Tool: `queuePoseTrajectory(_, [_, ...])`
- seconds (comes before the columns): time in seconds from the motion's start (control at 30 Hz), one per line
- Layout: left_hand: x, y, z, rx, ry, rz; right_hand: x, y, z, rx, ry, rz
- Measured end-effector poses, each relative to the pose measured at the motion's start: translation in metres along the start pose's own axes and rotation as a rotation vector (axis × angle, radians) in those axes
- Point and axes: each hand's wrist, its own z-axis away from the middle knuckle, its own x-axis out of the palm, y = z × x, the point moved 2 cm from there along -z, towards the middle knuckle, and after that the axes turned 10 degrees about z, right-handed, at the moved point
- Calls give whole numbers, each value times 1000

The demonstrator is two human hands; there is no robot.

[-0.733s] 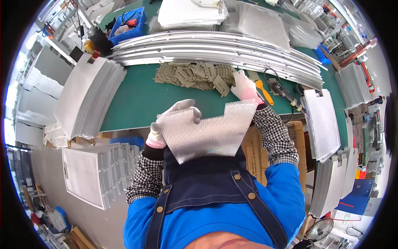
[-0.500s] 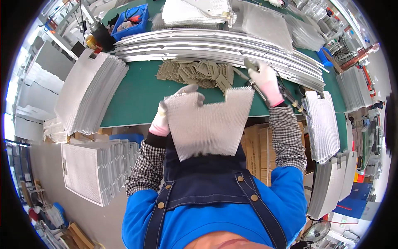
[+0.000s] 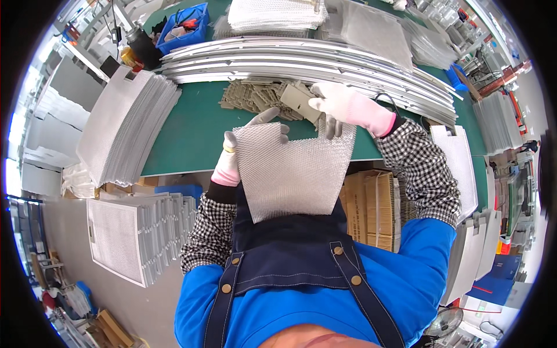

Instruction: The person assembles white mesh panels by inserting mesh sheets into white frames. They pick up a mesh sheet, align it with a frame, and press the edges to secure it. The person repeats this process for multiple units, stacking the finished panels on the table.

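- The left hand [image 3: 232, 159], in a white glove with a pink cuff, grips the left edge of a silvery mesh sheet [image 3: 293, 171], thumb on the near face and fingers curled behind; the grasp is firm on that edge
- The mesh sheet is held up tilted before the person's chest, its top edge over the near rim of the green table [image 3: 185, 136]; it sits at the picture's centre, with a notch cut in its upper middle
- The right hand [image 3: 342, 107], gloved alike, lies at 12 o'clock from the sheet; its fingers are closed on a small tan card piece [image 3: 299, 100], and the lower fingers touch the sheet's top right corner
- A heap of tan card pieces [image 3: 255, 95] lies on the table at 11 o'clock from the sheet, just beside the held piece
- Long curved metal strips [image 3: 278, 58] run across the table beyond the heap, at 12 o'clock
- A stack of mesh panels [image 3: 125, 130] leans at 9 o'clock on the table's left end; another stack of framed panels [image 3: 136, 232] stands on the floor at 8 o'clock
- A blue bin [image 3: 185, 23] sits at 11 o'clock, far back; brown cartons [image 3: 374, 206] stand under the table at 3 o'clock
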Motion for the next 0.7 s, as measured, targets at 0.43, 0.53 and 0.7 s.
queuePoseTrajectory(0.43, [52, 59, -18, 386, 172, -1767, 3, -14, -9, -86, -117, 294])
queuePoseTrajectory(0.53, [61, 48, -33, 7, 151, -2066, 6, -16, -7, -97, -119, 256])
queuePoseTrajectory(0.7, [61, 46, -46, -171, 228, -1994, 3, -13, 5, -87, -50, 202])
